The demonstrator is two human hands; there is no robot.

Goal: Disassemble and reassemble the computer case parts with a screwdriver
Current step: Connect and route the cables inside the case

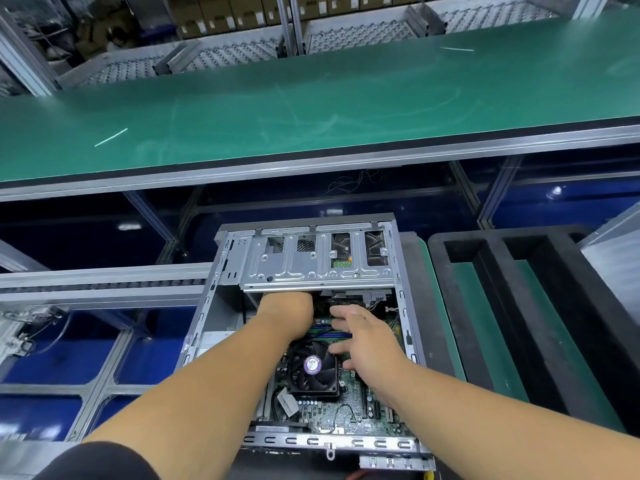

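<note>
An open computer case (204, 317) lies in front of me with its side panel off. Inside are a green motherboard (349, 407) and a black CPU fan (313, 370). A silver drive cage (311, 265) spans the far end of the case. My left hand (285, 310) reaches under the cage's near edge, and its fingers are hidden there. My right hand (363, 336) hovers over the memory slots (325, 332) beside the fan, fingers spread and loosely bent, holding nothing that I can see. No screwdriver is in view.
A green conveyor belt (311, 98) runs across behind the case. A black foam tray (519, 306) with long slots stands to the right. Aluminium frame rails (104, 282) run to the left, with blue panels below.
</note>
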